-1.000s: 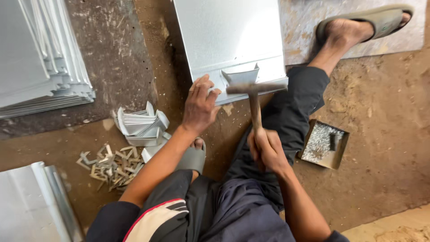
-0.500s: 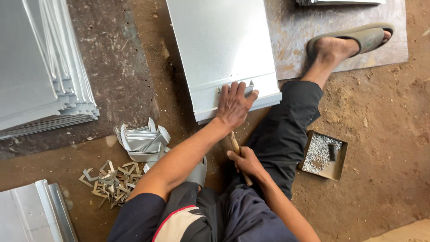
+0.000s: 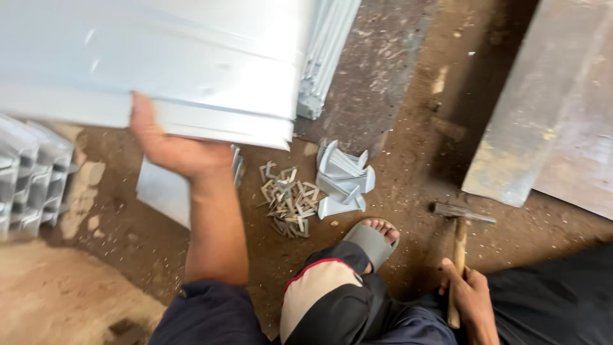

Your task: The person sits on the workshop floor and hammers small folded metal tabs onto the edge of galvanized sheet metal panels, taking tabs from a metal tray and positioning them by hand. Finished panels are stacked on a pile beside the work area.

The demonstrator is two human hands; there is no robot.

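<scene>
My left hand (image 3: 171,148) grips the near edge of a large white metal sheet (image 3: 159,64), held up off the ground at the upper left. My right hand (image 3: 471,300) at the bottom right is closed around the wooden handle of a hammer (image 3: 458,246), whose steel head rests on the dirt floor. Between the hands, my foot in a grey sandal (image 3: 373,241) is planted on the ground.
A stack of white sheets (image 3: 325,57) lies behind the lifted one. A pile of small metal clips (image 3: 288,198) and folded white brackets (image 3: 341,180) sit on the dirt. Ribbed white panels (image 3: 29,179) stand at left. A grey steel plate (image 3: 549,108) lies at right.
My left hand left the sheet on the steel plate and now lifts a white sheet at the left. The view swung left. The hammer went from a raised grip down to the floor.
</scene>
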